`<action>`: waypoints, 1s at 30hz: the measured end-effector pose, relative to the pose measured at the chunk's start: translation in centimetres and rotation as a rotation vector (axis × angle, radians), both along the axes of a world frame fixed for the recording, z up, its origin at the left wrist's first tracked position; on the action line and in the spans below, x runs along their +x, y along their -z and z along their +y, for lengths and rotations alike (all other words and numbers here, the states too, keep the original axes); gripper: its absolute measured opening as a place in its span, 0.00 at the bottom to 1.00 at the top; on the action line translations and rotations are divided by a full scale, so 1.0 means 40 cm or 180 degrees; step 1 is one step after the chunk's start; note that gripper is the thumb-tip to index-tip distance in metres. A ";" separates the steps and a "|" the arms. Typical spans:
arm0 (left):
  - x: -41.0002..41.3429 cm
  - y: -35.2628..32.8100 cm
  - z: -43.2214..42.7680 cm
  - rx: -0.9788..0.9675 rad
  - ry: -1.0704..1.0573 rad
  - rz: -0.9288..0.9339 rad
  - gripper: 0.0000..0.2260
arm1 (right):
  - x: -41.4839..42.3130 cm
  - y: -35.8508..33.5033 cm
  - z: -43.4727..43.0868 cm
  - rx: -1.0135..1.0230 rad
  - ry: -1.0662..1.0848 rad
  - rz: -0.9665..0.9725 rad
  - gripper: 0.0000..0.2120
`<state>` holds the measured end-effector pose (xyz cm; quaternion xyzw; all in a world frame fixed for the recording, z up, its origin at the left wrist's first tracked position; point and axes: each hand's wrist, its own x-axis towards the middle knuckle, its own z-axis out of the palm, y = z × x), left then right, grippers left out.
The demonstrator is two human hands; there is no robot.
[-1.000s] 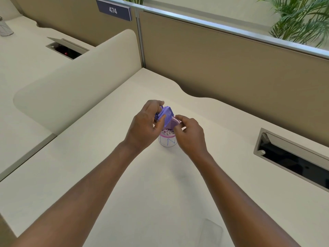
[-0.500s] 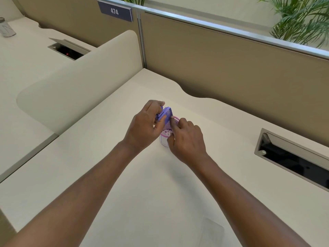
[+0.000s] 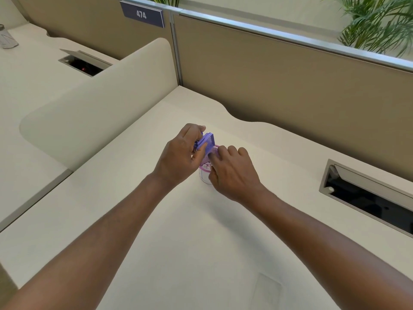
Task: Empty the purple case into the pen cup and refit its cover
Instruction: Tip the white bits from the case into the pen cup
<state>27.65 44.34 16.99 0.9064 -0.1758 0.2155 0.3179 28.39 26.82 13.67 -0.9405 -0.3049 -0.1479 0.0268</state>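
Observation:
A small purple case [image 3: 207,142] is tilted on edge over the mouth of the pen cup [image 3: 205,173], a little white cup with a pink mesh rim. My left hand [image 3: 178,156] pinches the case from the left. My right hand [image 3: 232,173] lies over the right side of the cup, with its fingertips at the case's lower edge. The cup's inside is mostly hidden by my fingers. A clear flat cover [image 3: 267,291] lies on the desk near the front edge.
The cream desk [image 3: 156,231] is bounded by a tan partition [image 3: 290,86] behind and a curved cream divider [image 3: 89,104] at left. An open cable tray [image 3: 366,198] is sunk in the desk at right. A second desk with a cable hatch [image 3: 83,63] lies beyond the divider.
My right hand has moved left and down over the cup, covering more of it. The case stays tilted in my left hand.

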 end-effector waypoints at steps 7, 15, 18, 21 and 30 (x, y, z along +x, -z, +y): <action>-0.005 0.005 -0.008 0.0309 0.0132 -0.0249 0.05 | -0.003 0.025 -0.027 0.1117 0.0427 0.0212 0.05; -0.030 0.054 -0.029 0.1562 0.0660 -0.0436 0.10 | -0.025 0.038 -0.043 0.2028 0.1101 0.0937 0.06; -0.033 0.068 -0.025 0.1652 0.0734 -0.0484 0.13 | -0.028 0.048 -0.047 0.2004 0.1166 0.1082 0.08; -0.035 0.076 -0.019 0.1653 0.0732 -0.0471 0.13 | -0.031 0.054 -0.048 0.1876 0.1100 0.1157 0.13; -0.038 0.083 -0.017 0.1540 0.0680 -0.0602 0.13 | -0.033 0.065 -0.041 0.1698 0.0956 0.1161 0.15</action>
